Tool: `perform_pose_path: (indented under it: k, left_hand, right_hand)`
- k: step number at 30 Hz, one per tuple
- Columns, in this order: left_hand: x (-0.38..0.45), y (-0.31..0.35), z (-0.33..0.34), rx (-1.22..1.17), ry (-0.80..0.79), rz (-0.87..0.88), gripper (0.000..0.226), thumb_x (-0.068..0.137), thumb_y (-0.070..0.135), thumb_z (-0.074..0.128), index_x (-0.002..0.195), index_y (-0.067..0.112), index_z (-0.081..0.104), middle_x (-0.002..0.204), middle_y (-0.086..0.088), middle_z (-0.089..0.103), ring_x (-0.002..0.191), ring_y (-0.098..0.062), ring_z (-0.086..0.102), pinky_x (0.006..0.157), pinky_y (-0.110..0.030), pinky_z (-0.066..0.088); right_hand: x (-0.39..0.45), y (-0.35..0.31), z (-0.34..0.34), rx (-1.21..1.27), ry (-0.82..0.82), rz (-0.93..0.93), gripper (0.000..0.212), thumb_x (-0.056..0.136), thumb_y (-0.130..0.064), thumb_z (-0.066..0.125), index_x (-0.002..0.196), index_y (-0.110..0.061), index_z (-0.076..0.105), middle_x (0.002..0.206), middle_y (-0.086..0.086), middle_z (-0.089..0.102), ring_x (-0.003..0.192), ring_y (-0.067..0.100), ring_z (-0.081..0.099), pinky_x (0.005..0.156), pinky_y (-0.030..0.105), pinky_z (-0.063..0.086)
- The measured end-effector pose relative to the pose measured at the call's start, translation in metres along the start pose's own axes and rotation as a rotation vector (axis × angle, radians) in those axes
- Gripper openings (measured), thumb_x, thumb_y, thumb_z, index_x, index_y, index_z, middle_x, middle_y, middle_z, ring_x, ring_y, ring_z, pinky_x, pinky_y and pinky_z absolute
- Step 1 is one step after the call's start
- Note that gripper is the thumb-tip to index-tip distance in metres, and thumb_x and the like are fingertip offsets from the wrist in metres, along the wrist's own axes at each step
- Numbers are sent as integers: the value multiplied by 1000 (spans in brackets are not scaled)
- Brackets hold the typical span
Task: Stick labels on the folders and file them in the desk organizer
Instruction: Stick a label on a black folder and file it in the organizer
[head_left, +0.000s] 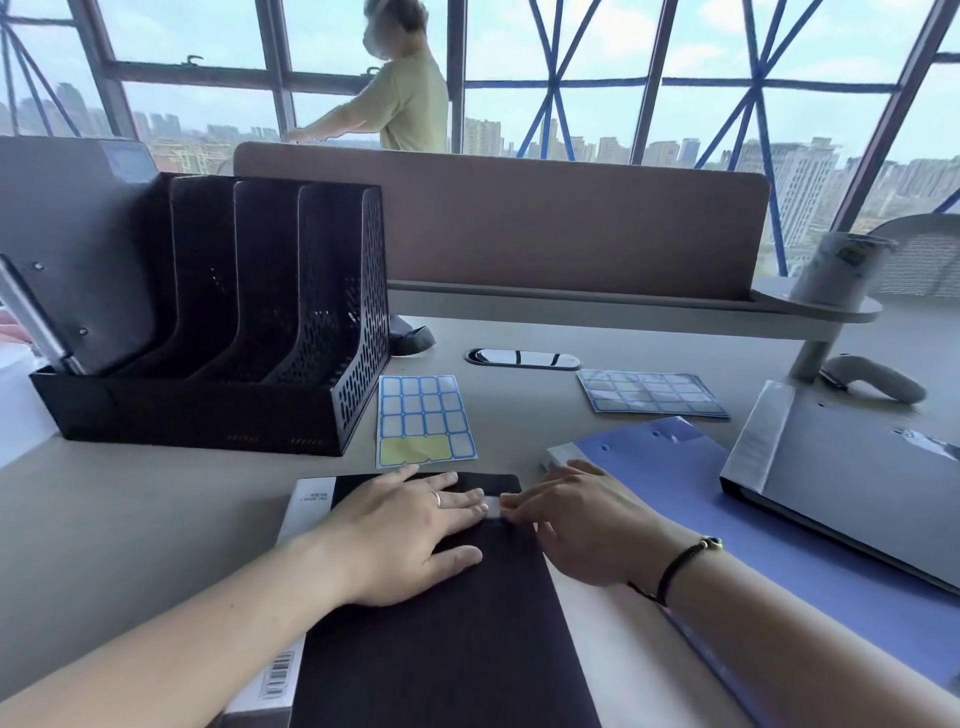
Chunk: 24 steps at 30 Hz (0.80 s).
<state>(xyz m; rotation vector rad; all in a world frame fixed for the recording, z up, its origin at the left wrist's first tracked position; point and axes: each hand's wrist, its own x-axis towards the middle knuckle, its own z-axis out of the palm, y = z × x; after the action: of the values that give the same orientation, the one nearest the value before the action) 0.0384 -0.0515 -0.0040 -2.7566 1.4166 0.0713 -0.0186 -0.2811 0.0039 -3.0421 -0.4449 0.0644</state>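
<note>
Black and flat, the folder lies on the desk right under us, its long axis running away from us toward the label sheet, and the small white label sits near its far right edge, exactly between our two sets of fingertips. Our left hand lies flat with straight fingers pressing the cover just left of the label; our right hand comes in from the right, fingers loosely bent with the tips on the label, grasping nothing as far as we can tell. Both hands are equally near. We count four folders: black, blue, grey at right, and one grey folder already in the desk organizer, which stands left of us; two label sheets, the second farther right
</note>
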Motion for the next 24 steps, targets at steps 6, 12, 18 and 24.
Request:
perform_pose_path:
  k: [6, 12, 18, 24]
  left_hand:
    - [-3, -3, 2, -30, 92, 2, 74, 89, 68, 12, 151, 39, 39, 156, 26, 33, 151, -6, 22, 123, -32, 11]
    - [-8, -11, 6, 42, 271, 35, 49, 93, 60, 38, 123, 37, 70, 126, 24, 66, 122, -8, 62, 101, -30, 52]
    - [-23, -17, -3, 32, 254, -64, 53, 89, 65, 33, 121, 41, 68, 123, 22, 68, 114, -2, 65, 95, -25, 54]
    - [-51, -36, -12, -7, 185, -320, 72, 81, 79, 18, 136, 48, 54, 145, 31, 47, 135, 3, 44, 107, -26, 38]
  right_hand:
    - [0, 3, 5, 23, 43, -4, 54, 86, -20, 40, 131, -41, 61, 141, -31, 49, 129, 4, 44, 111, 33, 29]
    - [-6, 6, 18, -2, 202, -56, 50, 80, -18, 47, 122, -37, 69, 132, -23, 61, 121, 10, 56, 101, 33, 41]
    - [-10, 6, 18, -42, 291, -87, 35, 80, -20, 48, 101, -30, 75, 113, -20, 71, 104, 15, 64, 94, 33, 49]
    - [-15, -13, 7, 12, 243, 32, 31, 87, -35, 42, 102, -28, 68, 97, -12, 67, 97, 14, 58, 82, 27, 44]
